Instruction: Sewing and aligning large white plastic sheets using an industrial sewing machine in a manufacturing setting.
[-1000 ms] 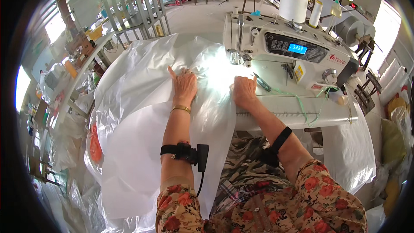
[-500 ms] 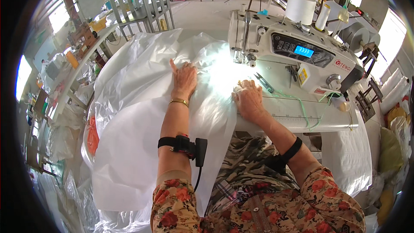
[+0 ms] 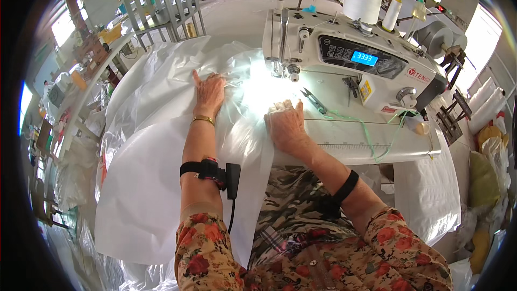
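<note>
A wide white plastic sheet [image 3: 156, 183] drapes over the sewing table, with a crinkled clear layer at its far part. My left hand [image 3: 209, 96] lies on it, palm down, fingers extended and the thumb held apart. Near the sheet's right edge, my right hand [image 3: 287, 126] has its fingers bent and closed on the material, just in front of the sewing machine's [image 3: 350, 56] needle area. Bright lamp glare washes out the sheet there and hides the fingertips and stitching. Thread snips [image 3: 314, 101] lie on the machine bed to the right of my right hand.
Green cord [image 3: 366, 129] trails over the bed beside the ruler strip. A large white thread cone [image 3: 362, 2] and a slimmer spool [image 3: 392, 13] stand behind the machine. Grey slatted racks [image 3: 161, 11] are at the far left; white rolls [image 3: 487, 102] lean at the right.
The whole view has shifted slightly, so the machine and both hands sit further left in the picture. Relative to the machine, both hands stay nearly in place on the sheet.
</note>
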The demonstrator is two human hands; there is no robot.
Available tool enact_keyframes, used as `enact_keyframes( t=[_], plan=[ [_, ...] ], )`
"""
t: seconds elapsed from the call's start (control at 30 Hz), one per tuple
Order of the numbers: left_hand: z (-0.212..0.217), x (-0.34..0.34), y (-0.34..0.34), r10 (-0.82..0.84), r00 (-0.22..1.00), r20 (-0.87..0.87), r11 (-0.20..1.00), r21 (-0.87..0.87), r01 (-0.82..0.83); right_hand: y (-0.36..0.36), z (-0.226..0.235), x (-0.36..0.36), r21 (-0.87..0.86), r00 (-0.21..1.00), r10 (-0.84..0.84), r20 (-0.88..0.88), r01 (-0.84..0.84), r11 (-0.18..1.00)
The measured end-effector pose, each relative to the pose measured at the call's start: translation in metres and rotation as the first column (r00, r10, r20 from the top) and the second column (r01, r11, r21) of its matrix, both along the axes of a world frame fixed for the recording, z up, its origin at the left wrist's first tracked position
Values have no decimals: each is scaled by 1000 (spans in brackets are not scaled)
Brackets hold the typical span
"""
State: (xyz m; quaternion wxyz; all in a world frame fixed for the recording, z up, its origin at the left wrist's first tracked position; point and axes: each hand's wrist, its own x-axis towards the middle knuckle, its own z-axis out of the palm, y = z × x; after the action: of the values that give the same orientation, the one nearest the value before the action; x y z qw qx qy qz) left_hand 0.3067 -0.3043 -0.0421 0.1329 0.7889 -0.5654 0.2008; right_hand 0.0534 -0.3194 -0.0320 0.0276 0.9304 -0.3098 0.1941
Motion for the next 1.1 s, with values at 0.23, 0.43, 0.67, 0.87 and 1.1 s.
enact_keyframes(
  t=[0.23,0.43,0.67,0.87,1.1],
  plan=[
    [1,5,-8,43,997,58,996,77,-47,-3,9,-5,149,1000,18,-24,-14,989],
    [1,2,-5,34,995,93,998,56,-39,-5,2,-3,145,999,-20,45,14,989],
    [12,0,35,12,1000,-6,1000,10,-12,-1,-2,-7,189,992,66,107,-85,978],
    [124,44,72,-376,719,-585,905,-65,420,-14,5,-23,170,992,81,94,-97,981],
    [31,156,128,474,865,-163,867,257,-427,-9,3,-9,124,978,184,98,-195,973]
  ],
)
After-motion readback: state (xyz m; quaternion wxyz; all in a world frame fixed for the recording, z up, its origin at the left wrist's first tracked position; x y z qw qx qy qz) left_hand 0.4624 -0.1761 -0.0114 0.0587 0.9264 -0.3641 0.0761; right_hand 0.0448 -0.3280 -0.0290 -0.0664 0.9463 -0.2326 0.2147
